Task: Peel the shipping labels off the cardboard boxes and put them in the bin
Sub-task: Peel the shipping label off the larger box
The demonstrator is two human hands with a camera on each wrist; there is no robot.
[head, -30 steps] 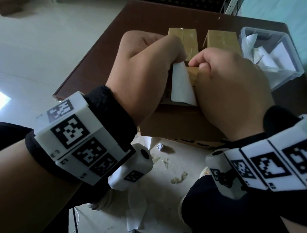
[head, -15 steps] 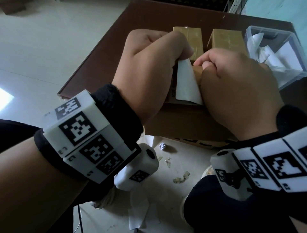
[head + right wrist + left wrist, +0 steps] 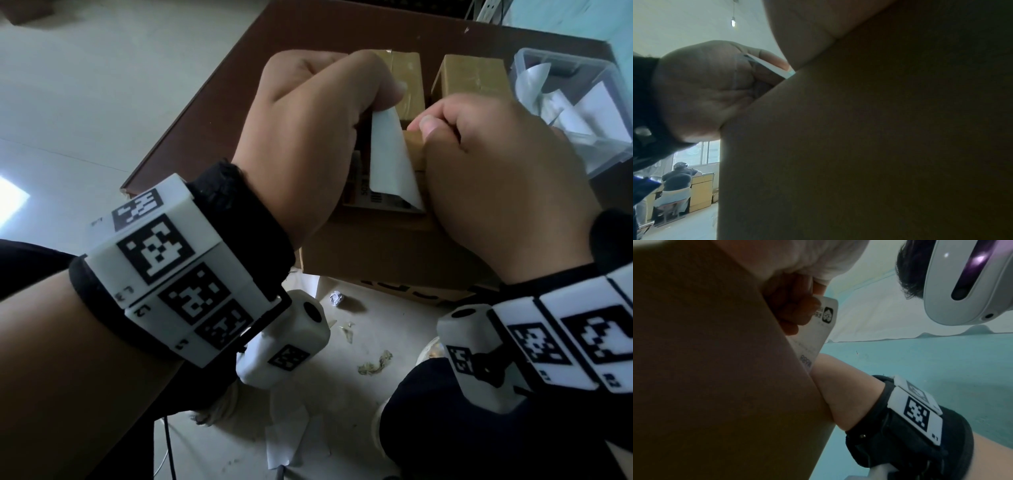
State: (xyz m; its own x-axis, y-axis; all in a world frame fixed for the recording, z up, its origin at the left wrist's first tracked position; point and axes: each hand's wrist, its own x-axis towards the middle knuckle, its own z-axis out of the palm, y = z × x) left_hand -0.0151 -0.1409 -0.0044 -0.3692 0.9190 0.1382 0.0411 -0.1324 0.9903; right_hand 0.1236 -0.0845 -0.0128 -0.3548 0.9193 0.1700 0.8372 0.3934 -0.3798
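Note:
A brown cardboard box (image 3: 394, 253) rests on the near edge of the dark table (image 3: 239, 68). Its white shipping label (image 3: 390, 161) is partly peeled, with the blank back turned up and a printed strip still stuck at the bottom. My left hand (image 3: 308, 120) pinches the label's lifted top edge; the left wrist view shows the fingers (image 3: 793, 308) on the label (image 3: 818, 331). My right hand (image 3: 496, 164) grips the box's right side with curled fingers, thumb pressed on the top. In the right wrist view the box (image 3: 879, 129) fills the frame.
Two smaller tan boxes (image 3: 407, 78) (image 3: 469, 75) stand behind the hands. A clear plastic bin (image 3: 582, 102) with several white labels inside sits at the table's far right. Paper scraps (image 3: 337, 298) and a white sheet (image 3: 291, 442) lie on the floor below.
My left hand has pulled the label flap slightly further off the box, exposing more cardboard beside my right thumb. My right hand keeps its grip on the box.

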